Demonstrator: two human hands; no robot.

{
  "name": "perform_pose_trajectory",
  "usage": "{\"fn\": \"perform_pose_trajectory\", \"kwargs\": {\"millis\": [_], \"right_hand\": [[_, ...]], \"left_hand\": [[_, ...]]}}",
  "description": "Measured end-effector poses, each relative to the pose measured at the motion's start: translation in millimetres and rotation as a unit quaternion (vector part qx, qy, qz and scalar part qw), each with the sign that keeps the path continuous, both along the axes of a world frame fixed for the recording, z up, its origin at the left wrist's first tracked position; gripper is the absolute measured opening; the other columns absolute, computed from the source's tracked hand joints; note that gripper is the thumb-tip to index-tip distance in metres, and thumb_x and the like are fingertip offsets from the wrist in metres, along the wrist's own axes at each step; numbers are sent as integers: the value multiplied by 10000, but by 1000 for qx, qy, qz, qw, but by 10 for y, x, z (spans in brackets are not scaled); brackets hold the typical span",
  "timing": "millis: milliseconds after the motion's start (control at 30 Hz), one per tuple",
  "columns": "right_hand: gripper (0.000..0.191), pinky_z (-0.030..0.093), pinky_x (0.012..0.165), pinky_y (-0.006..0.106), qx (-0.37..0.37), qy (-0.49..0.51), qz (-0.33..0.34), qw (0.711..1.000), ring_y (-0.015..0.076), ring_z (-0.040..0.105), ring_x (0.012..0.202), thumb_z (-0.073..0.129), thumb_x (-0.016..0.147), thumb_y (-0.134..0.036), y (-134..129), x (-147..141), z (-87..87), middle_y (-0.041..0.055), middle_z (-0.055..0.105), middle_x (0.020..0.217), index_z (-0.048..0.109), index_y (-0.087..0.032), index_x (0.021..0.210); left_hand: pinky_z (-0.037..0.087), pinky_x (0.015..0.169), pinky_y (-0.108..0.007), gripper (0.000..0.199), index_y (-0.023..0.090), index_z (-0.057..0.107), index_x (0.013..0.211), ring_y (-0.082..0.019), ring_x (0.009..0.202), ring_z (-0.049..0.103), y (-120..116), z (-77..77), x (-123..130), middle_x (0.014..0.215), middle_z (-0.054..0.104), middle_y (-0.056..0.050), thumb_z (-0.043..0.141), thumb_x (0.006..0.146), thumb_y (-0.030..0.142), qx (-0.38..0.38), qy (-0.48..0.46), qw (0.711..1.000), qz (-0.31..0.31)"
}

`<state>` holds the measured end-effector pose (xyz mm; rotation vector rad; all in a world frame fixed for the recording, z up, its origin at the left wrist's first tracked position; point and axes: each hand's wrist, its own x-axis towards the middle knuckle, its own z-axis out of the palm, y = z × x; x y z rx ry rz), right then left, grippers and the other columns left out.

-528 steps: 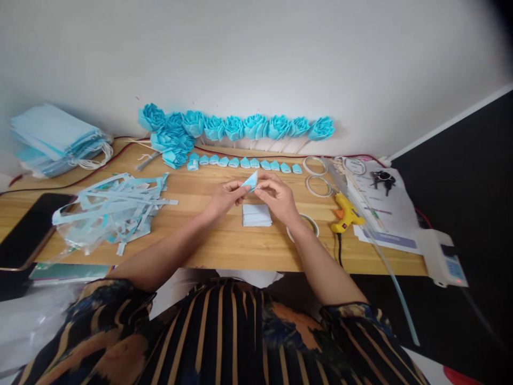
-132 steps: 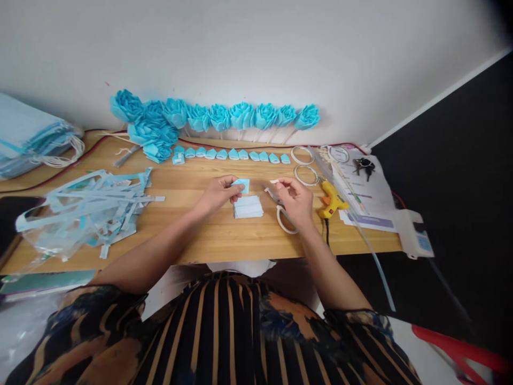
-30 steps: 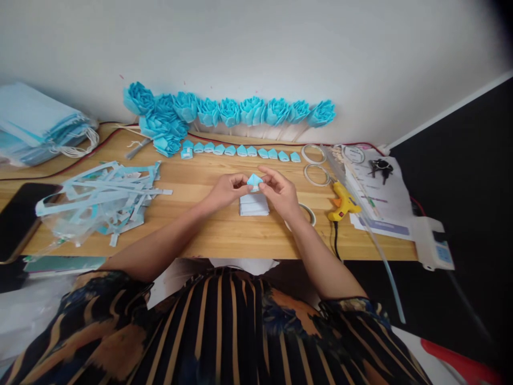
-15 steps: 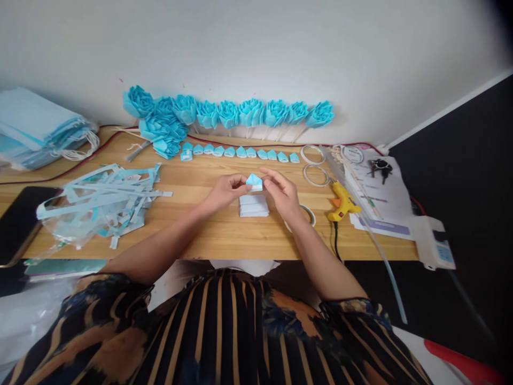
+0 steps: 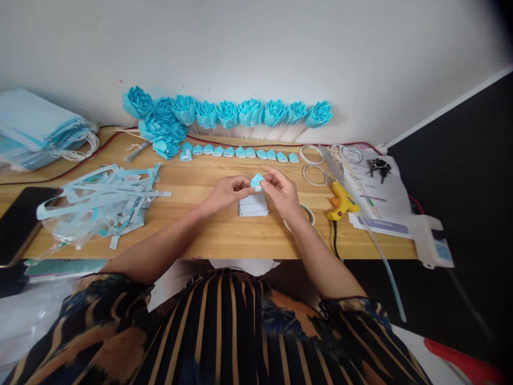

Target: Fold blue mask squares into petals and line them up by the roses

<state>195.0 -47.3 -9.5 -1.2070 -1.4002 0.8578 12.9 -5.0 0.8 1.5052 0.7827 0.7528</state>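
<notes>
Between my hands is a small folded blue petal (image 5: pixel 257 181) with a pointed top and a white strip along its lower edge. My left hand (image 5: pixel 229 193) pinches it at its left lower corner. From the other side, the thumb and fingers of my right hand (image 5: pixel 281 191) grip its right edge. Just below lies a stack of white pieces (image 5: pixel 253 206) on the table. Farther back, a row of similar folded petals (image 5: pixel 240 152) runs across the wood. Under my right wrist, a roll of tape (image 5: pixel 308 215) is partly hidden.
Blue flowers (image 5: pixel 250 112) on sticks lean along the wall. At left are cut strips (image 5: pixel 100 200), a phone (image 5: pixel 22 224) and a pile of blue-white sheets (image 5: pixel 38 128). On the right lie a yellow glue gun (image 5: pixel 341 201), tape rolls (image 5: pixel 316 175), keys (image 5: pixel 379 168) and papers (image 5: pixel 395 198).
The petal has shifted slightly to the right. My right fingers have closed farther over its right side, and less of its white strip shows.
</notes>
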Motion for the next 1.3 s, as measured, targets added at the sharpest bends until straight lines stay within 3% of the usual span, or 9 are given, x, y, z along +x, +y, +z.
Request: {"fn": "perform_pose_trajectory", "kwargs": {"millis": [167, 267, 400, 533, 700, 867, 1067, 1300], "right_hand": [[365, 531, 730, 317, 1, 12, 0, 1000, 157, 611, 777, 601, 880, -430, 21, 4, -8, 16, 651, 844, 649, -249, 1193], [434, 526, 739, 305, -8, 24, 27, 999, 148, 615, 785, 668, 830, -427, 41, 5, -12, 8, 666, 871, 633, -251, 1225], [456, 516, 702, 285, -26, 17, 53, 998, 129, 606, 733, 705, 794, -405, 65, 11, 81, -9, 662, 824, 648, -239, 1215], [355, 539, 723, 305, -18, 2, 34, 999, 136, 618, 731, 634, 855, -448, 153, 24, 257, 0, 677, 829, 694, -251, 1144], [378, 548, 787, 331, -21, 12, 42, 999, 152, 635, 794, 584, 885, -498, 326, -47, 374, 13, 689, 879, 684, -258, 1159], [378, 526, 769, 328, -21, 19, 52, 998, 145, 605, 758, 668, 809, -404, 403, -176, 268, 6, 661, 841, 684, -234, 1146], [350, 494, 768, 306, 4, 16, 18, 1000, 129, 580, 755, 635, 811, -311, 357, -225, 138, -10, 633, 812, 675, -225, 1147], [330, 507, 782, 319, 12, 5, 33, 999, 143, 591, 777, 605, 850, -352, 343, -222, 65, -1, 642, 832, 670, -242, 1155]], "left_hand": [[333, 597, -241, 214, 157, 586, 693, -90, 603, 443, -3, -16, -3, 648, 524, 31, 690, 740, 338, 4, 7, 1000, 1], [322, 582, -243, 205, 160, 577, 673, -90, 586, 423, -10, -9, -2, 629, 504, 33, 673, 748, 324, 7, 14, 1000, -9], [302, 570, -245, 234, 163, 552, 645, -88, 572, 396, -9, -2, 3, 603, 469, 39, 684, 732, 336, 17, 15, 1000, -8], [308, 576, -238, 237, 163, 558, 670, -84, 582, 403, 15, 10, -11, 622, 489, 38, 681, 730, 356, 22, -13, 999, 34], [324, 556, -230, 264, 166, 549, 669, -77, 554, 403, 95, -2, -41, 602, 498, 40, 681, 723, 388, 6, -72, 991, 115], [339, 546, -228, 299, 172, 550, 654, -78, 538, 416, 131, 3, -59, 583, 504, 37, 699, 713, 424, -7, -95, 983, 156], [374, 554, -226, 332, 163, 587, 701, -87, 560, 456, 139, 32, -60, 622, 546, 19, 663, 735, 484, -28, -78, 986, 141], [337, 541, -227, 267, 161, 582, 717, -78, 540, 418, 160, -27, -49, 595, 499, 44, 702, 681, 397, -25, -67, 987, 142]]}}
